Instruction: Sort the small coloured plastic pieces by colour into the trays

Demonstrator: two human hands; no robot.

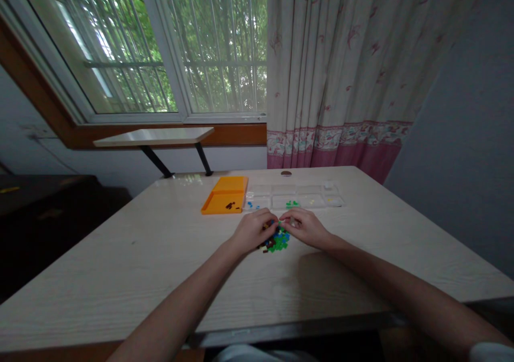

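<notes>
A pile of small plastic pieces, green, blue, dark brown and pale, lies on the table in front of me. Over its left side is my left hand, fingers curled in and thumb against them. My right hand is at the pile's upper right, its thumb and forefinger pinched together. The fingertips of both hands almost meet above the pieces. Whatever they grip is too small to make out. Just beyond the hands stands a clear compartment box, with blue, green and yellowish pieces in separate front compartments.
An open orange case stands left of the clear box, with dark brown pieces inside. A raised white shelf on black legs is at the table's back left. A round cable-hole cover is near the back edge, before the curtain.
</notes>
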